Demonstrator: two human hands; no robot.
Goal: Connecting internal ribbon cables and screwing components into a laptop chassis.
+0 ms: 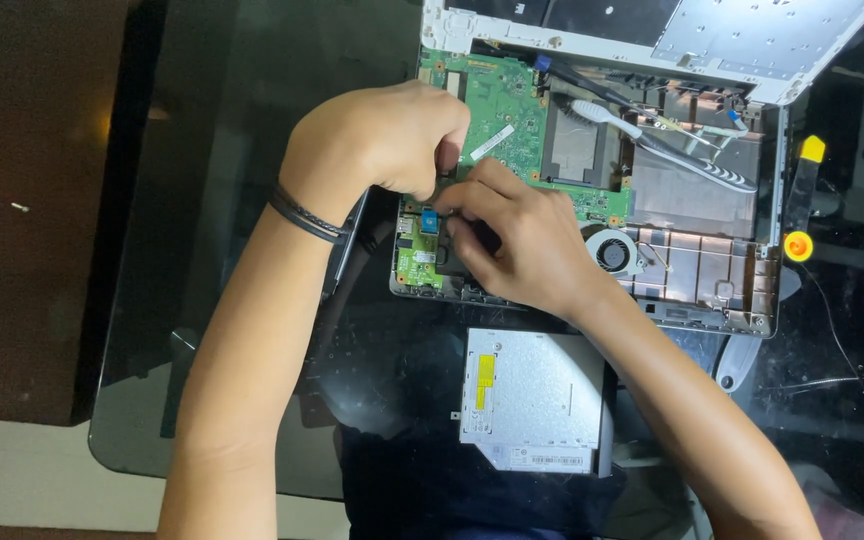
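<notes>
An opened laptop chassis (752,290) lies on a dark glass table (202,200), its green mainboard (507,105) exposed. My left hand (377,140), with a black band at the wrist, is curled over the board's left edge. My right hand (522,245) comes in from below, fingertips pinched against the left hand's fingers just above a small blue tab (429,221) on a smaller green board (412,262). The fingers hide whatever lies between them. A round cooling fan (612,250) sits right beside my right hand.
A silver optical drive (532,400) lies on the glass below the chassis. A black tool with yellow ends (802,195) rests along the chassis's right side. A white-striped cable (652,140) crosses the board. A flat dark part (344,255) lies under my left wrist.
</notes>
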